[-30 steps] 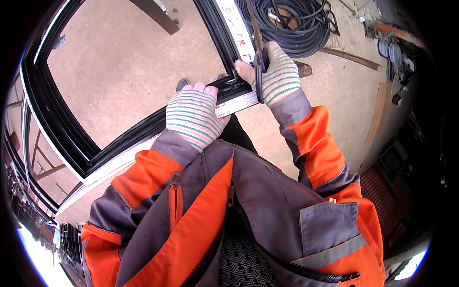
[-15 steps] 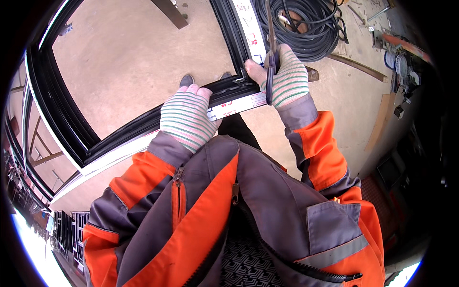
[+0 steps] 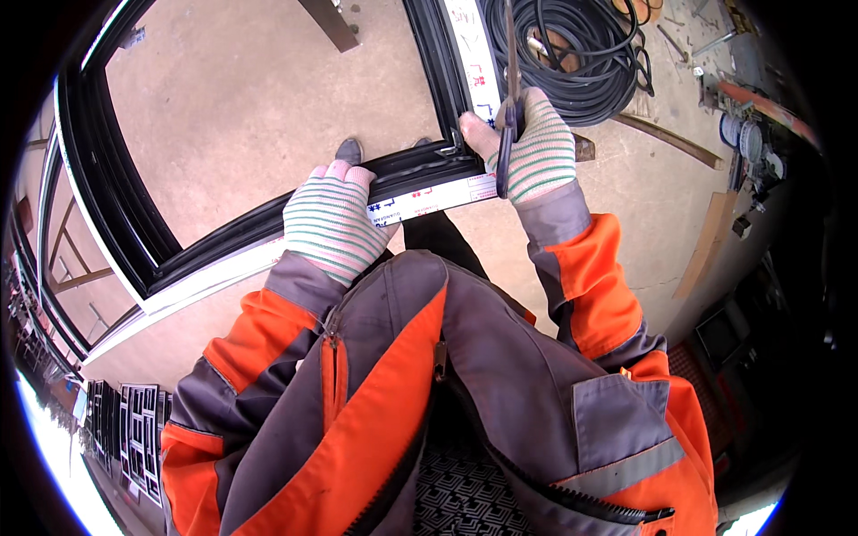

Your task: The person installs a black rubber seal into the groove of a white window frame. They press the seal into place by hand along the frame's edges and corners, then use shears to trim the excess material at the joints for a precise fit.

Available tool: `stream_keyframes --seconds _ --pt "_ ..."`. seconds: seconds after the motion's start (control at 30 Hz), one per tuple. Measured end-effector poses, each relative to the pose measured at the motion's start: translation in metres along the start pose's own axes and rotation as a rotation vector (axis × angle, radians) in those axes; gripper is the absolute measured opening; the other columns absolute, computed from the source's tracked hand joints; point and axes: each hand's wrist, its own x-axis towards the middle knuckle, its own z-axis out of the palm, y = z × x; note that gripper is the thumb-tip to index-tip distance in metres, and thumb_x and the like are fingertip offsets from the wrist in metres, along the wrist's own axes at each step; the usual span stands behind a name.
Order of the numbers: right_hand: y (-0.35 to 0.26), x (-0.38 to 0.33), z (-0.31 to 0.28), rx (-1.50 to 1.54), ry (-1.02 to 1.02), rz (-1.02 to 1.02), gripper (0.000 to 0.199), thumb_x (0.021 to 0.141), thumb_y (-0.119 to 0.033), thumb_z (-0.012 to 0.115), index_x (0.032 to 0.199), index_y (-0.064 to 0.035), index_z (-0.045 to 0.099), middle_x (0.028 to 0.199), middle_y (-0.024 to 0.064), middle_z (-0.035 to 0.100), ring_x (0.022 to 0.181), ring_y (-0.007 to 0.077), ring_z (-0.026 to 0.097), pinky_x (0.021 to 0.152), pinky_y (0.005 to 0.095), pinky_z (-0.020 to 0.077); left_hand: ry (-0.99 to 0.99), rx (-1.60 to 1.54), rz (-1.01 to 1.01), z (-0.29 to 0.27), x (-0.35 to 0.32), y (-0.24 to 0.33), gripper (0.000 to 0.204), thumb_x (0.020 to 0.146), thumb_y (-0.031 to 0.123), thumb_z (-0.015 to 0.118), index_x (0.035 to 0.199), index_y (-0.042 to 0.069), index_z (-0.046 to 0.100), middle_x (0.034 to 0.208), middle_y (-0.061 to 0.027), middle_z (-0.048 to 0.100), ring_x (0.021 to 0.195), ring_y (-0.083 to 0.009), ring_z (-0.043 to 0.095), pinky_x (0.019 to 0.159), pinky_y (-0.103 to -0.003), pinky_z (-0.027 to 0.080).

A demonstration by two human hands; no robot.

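Observation:
A large black frame (image 3: 268, 215) with white printed film along its outer edges stands in front of me. My left hand (image 3: 332, 219), in a striped knit glove, is wrapped over its near rail with the fingertips on the inner side. Near the right corner, my right hand (image 3: 536, 147) grips a pair of scissors (image 3: 506, 147) by the dark handles, blades pointing away from me. That hand's thumb sits by the frame's corner. A loose black strip (image 3: 429, 170) lies along the near rail, running to the corner. What lies under my left palm is hidden.
A coil of black rubber strip or cable (image 3: 585, 85) lies on the floor beyond my right hand. Wooden strips (image 3: 670, 140) and hardware (image 3: 755, 143) are at the right. More frames (image 3: 67, 268) stand at the left. A brown bar (image 3: 329, 22) lies inside the frame opening.
My left hand has slid a little to the left along the near rail. My right hand stays at the corner with the scissors. The view has shifted slightly.

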Motion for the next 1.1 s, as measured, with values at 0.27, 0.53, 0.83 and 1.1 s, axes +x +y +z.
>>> stream_keyframes --seconds 0.27,0.53,0.83,1.1 --pt "0.003 0.001 0.000 -0.042 -0.005 0.019 0.049 0.078 -0.034 0.091 0.095 -0.0010 0.059 0.077 0.0091 0.066 0.069 0.0215 0.063 0.069 0.0358 0.0549 -0.099 0.008 -0.050 -0.006 -0.007 -0.013 0.052 0.067 0.030 0.090 0.107 0.007 0.067 0.100 -0.0129 0.066 0.096 -0.0333 0.065 0.084 -0.042 0.055" --pt "-0.012 -0.001 -0.003 0.017 -0.031 -0.036 0.046 0.082 -0.029 0.088 0.102 0.0013 0.061 0.087 0.0119 0.072 0.076 0.0218 0.070 0.073 0.0344 0.0574 -0.055 0.081 -0.073 -0.018 -0.032 -0.039 0.057 0.063 0.033 0.094 0.106 0.007 0.067 0.093 -0.0108 0.065 0.090 -0.0322 0.065 0.077 -0.043 0.055" --pt "-0.009 0.000 -0.008 -0.019 -0.058 0.016 0.044 0.082 -0.030 0.088 0.099 0.0003 0.060 0.081 0.0098 0.068 0.070 0.0189 0.064 0.069 0.0335 0.0549 -0.105 0.129 -0.066 -0.008 -0.012 -0.016 0.053 0.065 0.037 0.091 0.100 0.005 0.065 0.093 -0.0130 0.063 0.091 -0.0330 0.064 0.081 -0.043 0.054" --pt "-0.005 0.005 -0.001 -0.016 0.002 -0.049 0.045 0.081 -0.031 0.089 0.094 -0.0004 0.059 0.077 0.0097 0.067 0.068 0.0206 0.063 0.068 0.0353 0.0538 -0.124 0.125 0.018 0.009 0.038 0.046 0.052 0.071 0.045 0.085 0.098 0.002 0.069 0.094 -0.0132 0.067 0.092 -0.0307 0.066 0.083 -0.042 0.055"
